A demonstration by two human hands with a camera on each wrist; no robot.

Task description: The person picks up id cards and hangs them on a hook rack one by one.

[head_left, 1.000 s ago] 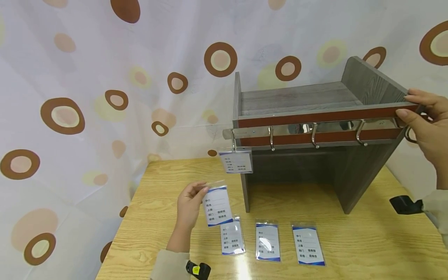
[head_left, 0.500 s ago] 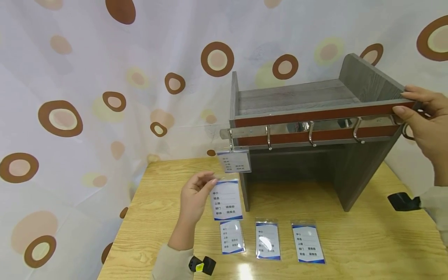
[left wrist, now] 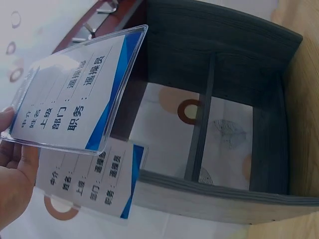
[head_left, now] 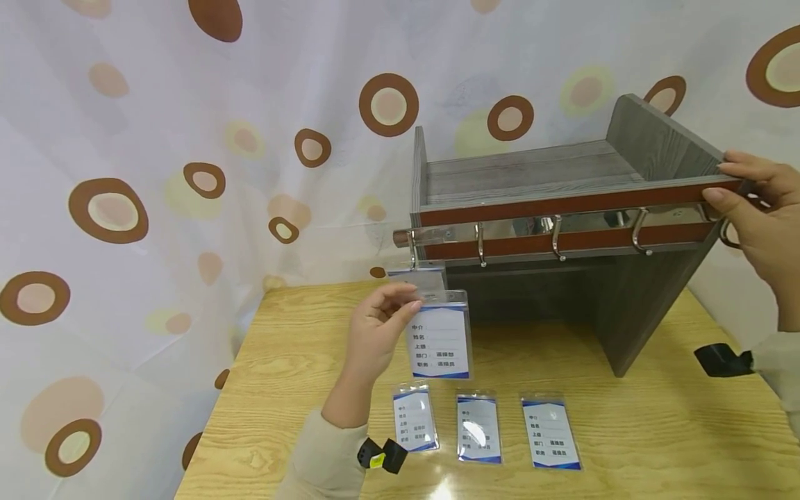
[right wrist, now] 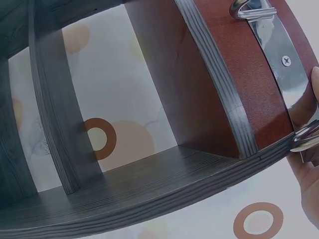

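My left hand pinches a clear-sleeved name badge by its top left corner, raised in front of the grey wooden shelf. Partly covered behind it, another badge hangs from the leftmost metal hook. The left wrist view shows the held badge tilted, overlapping the hanging badge. At the shelf's front right corner, my right hand grips the edge, thumb in front and fingers over the top. Only part of that hand shows in the right wrist view.
Several bare hooks run along the metal strip on the shelf's red-brown front. Below, on the wooden table, lie a left badge, a middle badge and a right badge. A patterned curtain hangs behind.
My left hand has moved up and right with its badge, from over the left table badge to in front of the hanging badge. The right hand keeps its grip on the shelf.
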